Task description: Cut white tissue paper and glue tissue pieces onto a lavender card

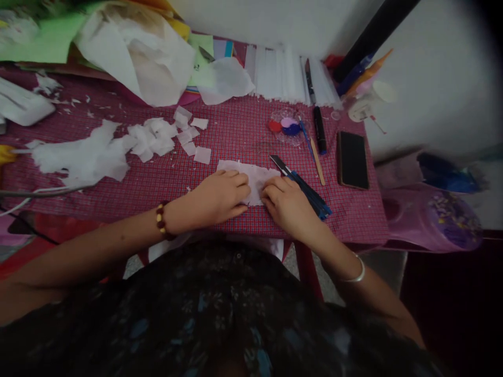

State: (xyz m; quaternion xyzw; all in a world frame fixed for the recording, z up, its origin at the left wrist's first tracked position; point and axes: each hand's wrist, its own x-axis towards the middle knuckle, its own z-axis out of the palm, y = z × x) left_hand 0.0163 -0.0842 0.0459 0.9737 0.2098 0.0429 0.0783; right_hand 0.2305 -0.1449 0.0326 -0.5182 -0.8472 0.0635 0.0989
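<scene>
On the table [353, 220], near the front, a pale paper [256, 180] lies under the left hand [226, 193] at one end and the right hand [288, 203] at the other, fingers bent; I cannot tell if they pinch it. Small squares [203, 155] farther off look done; this bigger piece seems left.

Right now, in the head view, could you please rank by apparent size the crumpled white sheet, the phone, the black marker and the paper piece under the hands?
1. Crumpled white sheet
2. Phone and paper piece: unsure, as the left hand and right hand partly cover the paper
3. Black marker
</scene>
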